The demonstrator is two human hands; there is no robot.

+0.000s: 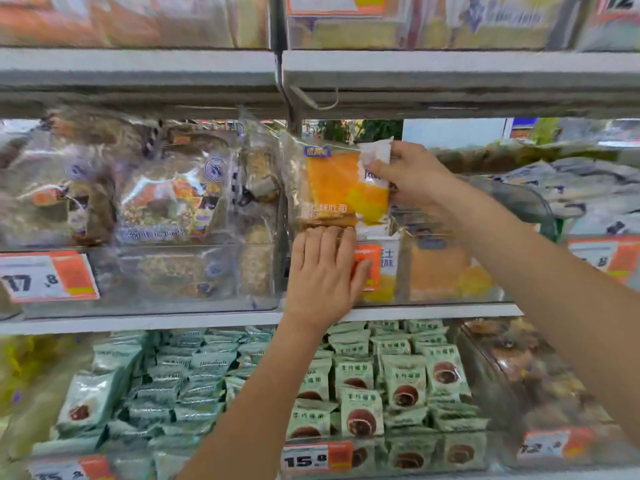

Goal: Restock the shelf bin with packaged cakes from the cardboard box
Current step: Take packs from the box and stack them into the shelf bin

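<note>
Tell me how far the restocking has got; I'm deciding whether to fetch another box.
Done: similar orange packs already sit in the clear bin. In hand: the right hand pinches a cake pack above it, the left hand steadying from below. Left: unknown; the cardboard box is out of view.

Your left hand [323, 275] covers the bottom edge of the packaged cake [341, 188] and part of the orange price tag [367, 266] on the clear bin's front wall [446, 271], so you cannot read that price. Your right hand [412, 178] hides the pack's right edge, and your forearm blocks the bin's right end. The packs on the top shelf [433, 26] are smeared and cut off by the upper edge. The tag [554, 445] at the lower right is too blurred to read.
</note>
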